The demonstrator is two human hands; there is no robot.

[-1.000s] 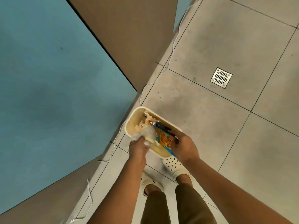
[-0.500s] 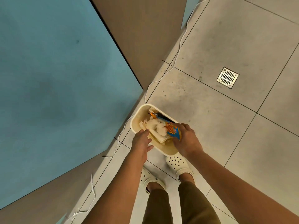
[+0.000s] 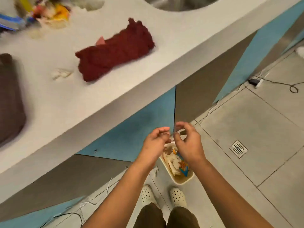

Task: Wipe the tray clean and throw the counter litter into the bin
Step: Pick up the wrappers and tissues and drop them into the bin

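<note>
Cream plastic bin (image 3: 178,179) on floor tiles, just ahead of both feet, holding crumpled tissue and a blue-orange wrapper. Left hand (image 3: 154,143) and right hand (image 3: 189,143) raised above bin, close together, fingers loosely curled, gripping nothing. Remaining litter on grey counter (image 3: 115,89), up and to the left of hands: pale crumpled scrap (image 3: 61,74) near counter's front edge, colourful wrapper heap (image 3: 41,12) at far back-left, blurred. Dark red cloth (image 3: 115,51) between them, long axis running left-low to right-high. Brown tray (image 3: 9,99) at far left, cut by frame edge. Left hand nearer to scrap and tray; likely the one to reach.
</note>
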